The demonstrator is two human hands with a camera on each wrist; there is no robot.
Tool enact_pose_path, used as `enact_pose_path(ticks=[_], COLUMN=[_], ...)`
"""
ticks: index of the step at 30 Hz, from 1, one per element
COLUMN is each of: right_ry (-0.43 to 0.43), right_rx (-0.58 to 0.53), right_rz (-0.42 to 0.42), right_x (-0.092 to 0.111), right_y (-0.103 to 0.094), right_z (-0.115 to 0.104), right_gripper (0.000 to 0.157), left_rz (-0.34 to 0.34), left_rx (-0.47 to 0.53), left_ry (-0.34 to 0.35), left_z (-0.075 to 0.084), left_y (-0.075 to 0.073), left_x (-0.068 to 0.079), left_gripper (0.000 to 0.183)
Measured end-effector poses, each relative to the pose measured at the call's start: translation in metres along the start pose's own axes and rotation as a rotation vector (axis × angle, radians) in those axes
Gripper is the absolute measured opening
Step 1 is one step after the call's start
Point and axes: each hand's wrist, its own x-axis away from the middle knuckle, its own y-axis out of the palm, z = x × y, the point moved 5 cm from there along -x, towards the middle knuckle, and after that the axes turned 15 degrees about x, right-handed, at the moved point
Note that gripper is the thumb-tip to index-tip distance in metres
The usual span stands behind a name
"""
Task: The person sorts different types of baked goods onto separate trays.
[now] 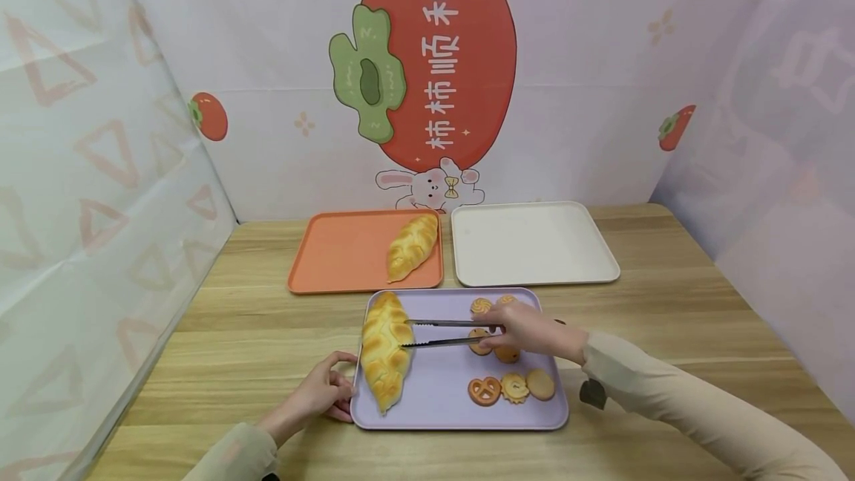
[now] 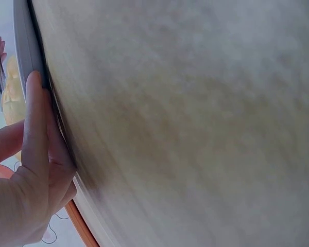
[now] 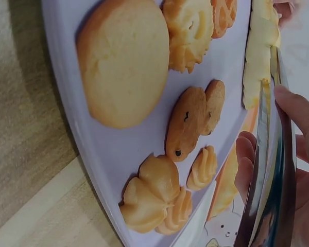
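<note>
Plainly, “柿柿顺利” lettering (image 1: 439, 65) behind tongs (image 1: 447, 324) and bread (image 1: 386, 347).

Booth-like space with cartoon-printed sheet walls (image 1: 574, 117)

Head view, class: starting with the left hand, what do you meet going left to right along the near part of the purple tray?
Left hand, braided loaf, pretzel-shaped cookie, ruffled-edge cookie, plain round cookie.

On the surface (image 1: 220, 332), a front tray (image 1: 437, 392) lay before a rear-left tray (image 1: 347, 251) and a rear-right tray (image 1: 534, 243). One loaf (image 1: 385, 351) lay at the front tray's left end, biscuits (image 1: 513, 386) at its right, tongs (image 1: 444, 342) above the gap between. A second loaf (image 1: 414, 246) lay at the rear-left tray's right.
</note>
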Motion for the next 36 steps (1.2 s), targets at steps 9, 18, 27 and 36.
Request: enact_pose_path(ticks=[9,18,27,36], right_ry=[-0.050,-0.100,-0.067,-0.084], right_rx=[0.018,0.092,0.065,0.064], right_rz=[0.030,0.130,0.124,0.164], right_x=[-0.0036,-0.0024,0.0001,-0.0003], right_y=[0.0002,0.0000,-0.0002,-0.0029], right_z=[-0.0035,-0.0071,-0.0085,-0.0079], right_gripper=[0.032,0.027,0.028,0.028], left_rz=[-0.006,-0.001,0.000,-0.016], left_rx=[0.001,-0.001,-0.007,0.003], left_ry=[-0.002,-0.004,0.000,0.006], left_z=[0.0004,0.0004,0.0008,0.0018], left_y=[-0.0006,-0.0001,0.0002,0.0000], left_x=[0.0007,0.0005,0.0006,0.0009], left_gripper=[0.048,0.048,0.047,0.047])
